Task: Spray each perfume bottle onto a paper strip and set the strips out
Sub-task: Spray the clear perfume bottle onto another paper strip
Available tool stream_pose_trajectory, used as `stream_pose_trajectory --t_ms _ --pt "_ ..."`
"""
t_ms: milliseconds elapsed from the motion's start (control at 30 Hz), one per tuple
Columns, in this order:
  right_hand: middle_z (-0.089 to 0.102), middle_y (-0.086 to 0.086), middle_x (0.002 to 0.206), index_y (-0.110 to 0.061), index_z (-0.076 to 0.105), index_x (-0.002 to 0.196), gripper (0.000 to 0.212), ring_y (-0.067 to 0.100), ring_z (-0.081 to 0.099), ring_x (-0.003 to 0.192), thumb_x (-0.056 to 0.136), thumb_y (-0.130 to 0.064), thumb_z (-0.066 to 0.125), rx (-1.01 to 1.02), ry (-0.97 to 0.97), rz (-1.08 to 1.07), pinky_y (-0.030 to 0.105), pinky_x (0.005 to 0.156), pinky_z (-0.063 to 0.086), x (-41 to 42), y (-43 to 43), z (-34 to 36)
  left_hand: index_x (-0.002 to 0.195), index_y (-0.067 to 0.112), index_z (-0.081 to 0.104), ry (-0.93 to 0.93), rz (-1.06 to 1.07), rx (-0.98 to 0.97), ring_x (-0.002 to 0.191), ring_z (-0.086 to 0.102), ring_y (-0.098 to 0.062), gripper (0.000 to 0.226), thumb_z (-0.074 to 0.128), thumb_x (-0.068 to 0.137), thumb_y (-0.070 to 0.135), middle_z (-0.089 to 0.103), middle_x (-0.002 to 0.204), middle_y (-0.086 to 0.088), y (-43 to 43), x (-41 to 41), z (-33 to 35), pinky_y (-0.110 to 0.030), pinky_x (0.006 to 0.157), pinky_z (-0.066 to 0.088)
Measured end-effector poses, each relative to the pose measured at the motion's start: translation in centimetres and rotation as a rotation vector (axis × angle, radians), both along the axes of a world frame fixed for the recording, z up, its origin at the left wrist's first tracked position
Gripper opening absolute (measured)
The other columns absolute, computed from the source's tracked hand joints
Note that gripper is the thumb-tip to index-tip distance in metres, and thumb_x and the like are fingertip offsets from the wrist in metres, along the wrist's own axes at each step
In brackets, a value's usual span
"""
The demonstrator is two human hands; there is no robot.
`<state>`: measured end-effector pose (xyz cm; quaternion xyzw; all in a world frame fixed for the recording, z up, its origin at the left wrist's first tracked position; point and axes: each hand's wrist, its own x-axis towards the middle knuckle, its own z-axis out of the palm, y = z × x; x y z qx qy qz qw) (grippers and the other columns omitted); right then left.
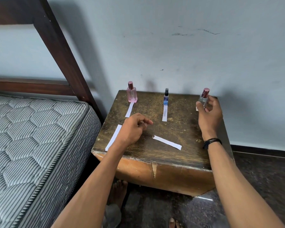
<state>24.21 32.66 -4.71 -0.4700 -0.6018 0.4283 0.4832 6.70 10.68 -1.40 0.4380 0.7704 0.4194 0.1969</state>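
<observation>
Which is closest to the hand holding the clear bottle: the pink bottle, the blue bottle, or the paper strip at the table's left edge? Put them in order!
1. Blue bottle, middle back, nearest the right hand gripping the clear bottle.
2. Pink bottle, back left corner.
3. Left-edge paper strip, front left, farthest.

Right hand (209, 112) gripping clear bottle (202, 99), left hand (133, 127) loosely curled over wooden table (179, 127), pink bottle (131, 94), blue bottle (166, 98), paper strips (167, 142)
</observation>
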Motion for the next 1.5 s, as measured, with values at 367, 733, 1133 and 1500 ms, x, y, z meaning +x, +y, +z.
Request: stream_pose_trajectory --t_ms 367,733,1133,1500 --pt "0.072 0.0 0.124 -0.017 0.066 0.134 0.045 0.013 0.07 0.111 0.091 -0.02 0.079 0.047 0.043 0.125 0.038 0.098 0.059 -1.3 -6.3 0.3 0.098 0.026 0.075 -0.022 -0.009 0.118 0.085 0.062 -0.001 0.01 0.072 0.092 0.018 0.069 0.096 0.011 0.3 1.7 0.5 -0.013 0.075 0.048" --pt "0.066 -0.014 0.108 -0.021 0.069 0.125 0.04 -0.005 0.063 0.096 0.086 -0.019 0.078 0.235 -0.019 0.393 0.008 0.078 0.049 -2.1 -14.0 1.2 0.137 0.026 0.061 -0.325 -0.081 0.366 0.116 0.066 -0.012 0.047 0.069 0.092 0.036 0.071 0.123 0.004 0.1 2.6 1.6 -0.025 0.096 0.054" --pt "0.064 -0.02 0.113 -0.028 0.066 0.133 0.049 0.002 0.064 0.101 0.086 -0.018 0.075 0.281 -0.052 0.558 0.019 0.085 0.053 -2.1 -14.6 1.1 0.111 0.025 0.076 -0.387 -0.013 0.488 0.096 0.071 -0.023 0.019 0.072 0.092 0.024 0.074 0.105 -0.015 -0.7 2.3 2.5 -0.041 0.09 0.058" --pt "0.067 -0.012 0.108 -0.023 0.07 0.126 0.04 0.003 0.063 0.092 0.087 -0.018 0.078 0.239 -0.058 0.481 0.012 0.072 0.048 -1.9 -13.4 0.6 0.107 0.019 0.077 -0.49 0.268 0.518 0.086 0.068 -0.008 0.021 0.077 0.087 0.025 0.073 0.101 0.0 -1.0 -0.3 1.7 -0.023 0.078 0.055"
